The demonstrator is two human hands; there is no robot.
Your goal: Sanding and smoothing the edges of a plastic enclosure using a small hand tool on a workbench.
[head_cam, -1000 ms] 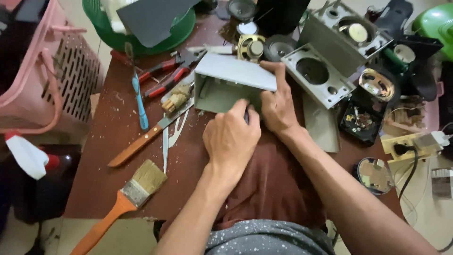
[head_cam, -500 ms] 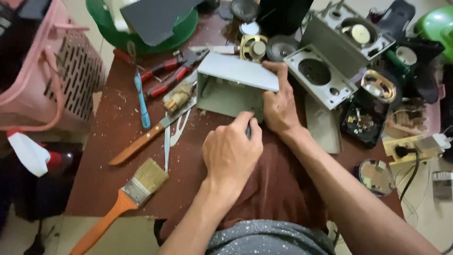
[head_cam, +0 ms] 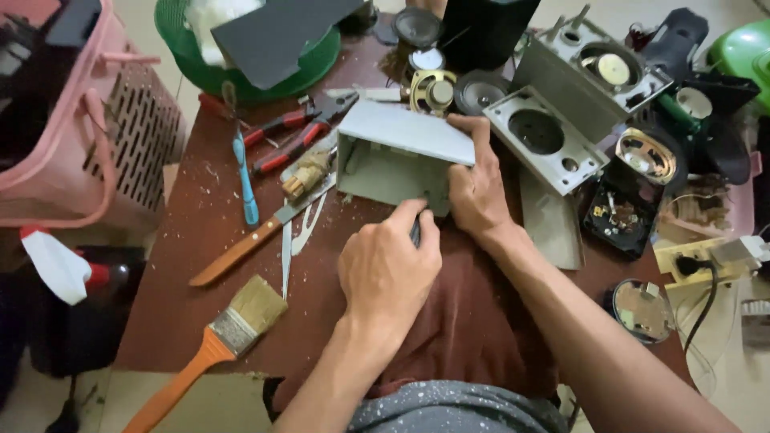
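Note:
An open grey plastic speaker box point(head_cam: 393, 172) lies on its side in the middle of the brown table point(head_cam: 208, 240), its opening facing me. My right hand point(head_cam: 475, 188) grips the box's right end, fingers over the top edge. Just in front of the opening, my left hand point(head_cam: 387, 269) is closed around a thin dark tool point(head_cam: 415, 232) whose tip points at the box's lower edge. Most of the tool is hidden by my fingers.
Left of the box lie red-handled pliers point(head_cam: 293, 140), a blue toothbrush point(head_cam: 245, 176), a wooden-handled knife point(head_cam: 241, 248) and an orange-handled paintbrush point(head_cam: 224, 337). A green basket point(head_cam: 249, 80) and a pink basket point(head_cam: 80, 136) stand far left. Grey speaker panels point(head_cam: 549, 144), loose speaker drivers point(head_cam: 433, 92) and a power strip point(head_cam: 706, 256) crowd the right.
My left hand has drawn back slightly toward me with the tool. My right hand keeps its hold on the box, which has barely shifted.

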